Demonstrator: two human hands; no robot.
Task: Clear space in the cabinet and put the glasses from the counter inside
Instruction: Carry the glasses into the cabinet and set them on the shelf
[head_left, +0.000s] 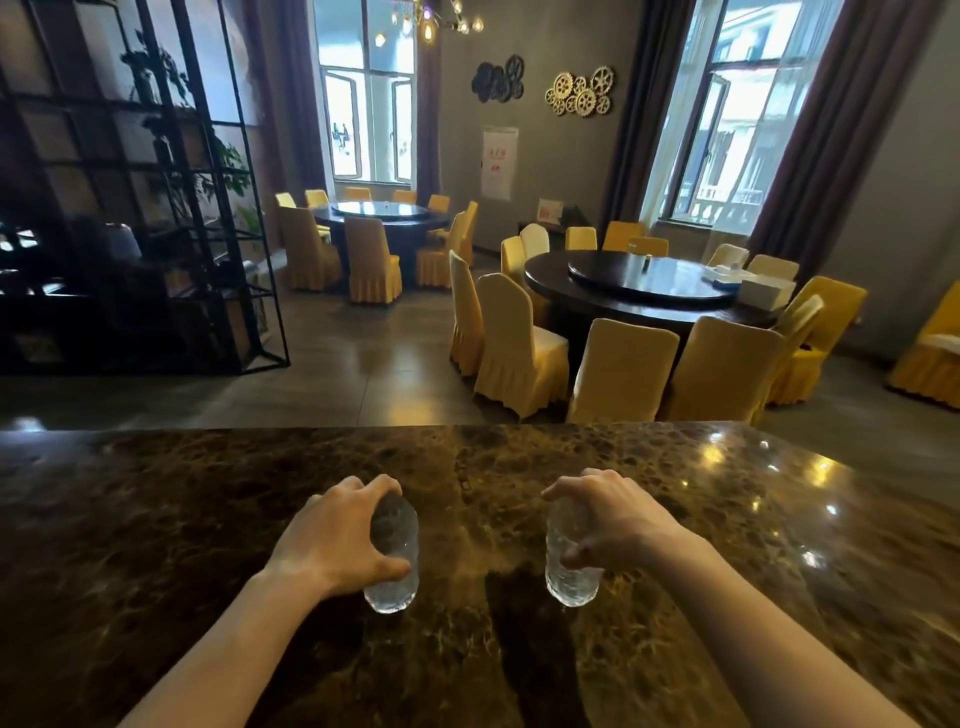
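Your left hand (337, 540) curled around left glass (393, 566), fingers over rim. Your right hand (608, 519) likewise clamps right glass (569, 566). Both glasses over marble counter (208, 519); contact unclear.

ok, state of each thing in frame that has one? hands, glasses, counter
left hand: grip closed around the left glass from above
right hand: grip closed around the right glass from above
left glass: upright, looks empty, base at the counter; lifted or not, cannot tell
right glass: upright, looks empty, same doubt
counter: nothing else seen on it
cabinet: not in view
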